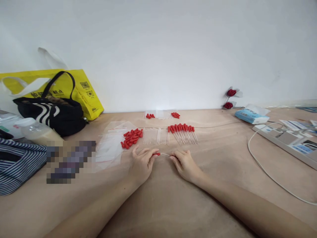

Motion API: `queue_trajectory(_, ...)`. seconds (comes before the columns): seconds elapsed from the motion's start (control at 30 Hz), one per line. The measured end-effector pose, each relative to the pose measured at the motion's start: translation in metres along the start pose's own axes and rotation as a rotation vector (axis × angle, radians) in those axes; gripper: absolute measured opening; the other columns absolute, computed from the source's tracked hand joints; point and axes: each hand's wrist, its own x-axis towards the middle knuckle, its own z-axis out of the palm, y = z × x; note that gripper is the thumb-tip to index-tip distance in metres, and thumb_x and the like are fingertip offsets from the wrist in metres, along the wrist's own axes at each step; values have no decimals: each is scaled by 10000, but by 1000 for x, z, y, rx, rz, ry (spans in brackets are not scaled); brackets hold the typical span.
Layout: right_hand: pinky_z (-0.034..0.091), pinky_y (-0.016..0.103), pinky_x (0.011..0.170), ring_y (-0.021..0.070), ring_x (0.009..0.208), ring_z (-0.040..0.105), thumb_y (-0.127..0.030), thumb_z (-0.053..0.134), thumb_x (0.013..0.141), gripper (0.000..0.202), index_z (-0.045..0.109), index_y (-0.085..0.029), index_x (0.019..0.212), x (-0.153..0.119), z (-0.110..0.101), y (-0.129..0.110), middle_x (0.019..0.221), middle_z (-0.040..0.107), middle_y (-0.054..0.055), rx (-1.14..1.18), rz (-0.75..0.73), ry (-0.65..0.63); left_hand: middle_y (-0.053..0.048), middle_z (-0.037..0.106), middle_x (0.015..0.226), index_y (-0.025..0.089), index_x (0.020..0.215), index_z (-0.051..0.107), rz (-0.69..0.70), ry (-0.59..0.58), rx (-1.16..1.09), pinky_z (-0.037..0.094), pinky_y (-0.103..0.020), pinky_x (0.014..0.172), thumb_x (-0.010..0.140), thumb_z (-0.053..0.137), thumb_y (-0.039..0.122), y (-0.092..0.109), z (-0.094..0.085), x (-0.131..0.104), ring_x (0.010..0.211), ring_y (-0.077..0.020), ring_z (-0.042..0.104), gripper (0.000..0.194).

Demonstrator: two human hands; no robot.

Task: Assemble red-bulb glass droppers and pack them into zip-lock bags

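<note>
Between thumb and fingers, my left hand pinches a red rubber bulb. Facing it, my right hand grips a thin glass dropper tube whose wide end points left, close to the bulb's mouth; whether they touch I cannot tell. Beyond my left hand lies a pile of loose red bulbs. A row of bare glass tubes sits just beyond both hands. To its right, several droppers with red bulbs fitted lie side by side, tips toward me.
Clear plastic bags lie left of the bulbs, and another bag with bulbs is by the wall. At left stand a yellow bag, a black bag and a bottle. Tissues and a cabled power strip are at right.
</note>
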Motion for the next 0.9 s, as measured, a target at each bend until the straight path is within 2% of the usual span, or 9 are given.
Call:
queue_trajectory(0.27,285,283,710,133,765,548,-197,364,885,165,520,-183,831,-2,2,-7,816,625,8,83,-19,9,-17,691,908,223,973,568,34,12,-44,152,-458,992,863,419,262,0,0,0,845,-167,622,189)
queue_trajectory(0.43,274,283,707,131,736,539,-180,392,867,132,521,-181,838,-4,0,-9,797,625,7,82,-111,9,10,698,859,229,945,579,24,-1,-70,210,-422,967,850,454,299,-4,3,-1,761,-147,638,172)
queue_trajectory(0.7,227,290,671,114,633,476,-191,378,868,179,552,-172,828,-3,-9,-3,746,611,14,-55,-264,-22,37,687,743,231,841,599,114,-4,-127,132,-432,995,840,467,254,-1,-3,-4,692,-121,621,134)
queue_trajectory(0.9,185,305,651,106,586,425,-189,372,860,220,583,-169,804,1,-14,3,678,583,7,-204,-393,1,53,676,705,225,798,591,192,-39,-143,111,-421,996,835,473,226,3,-2,-6,672,-107,608,124)
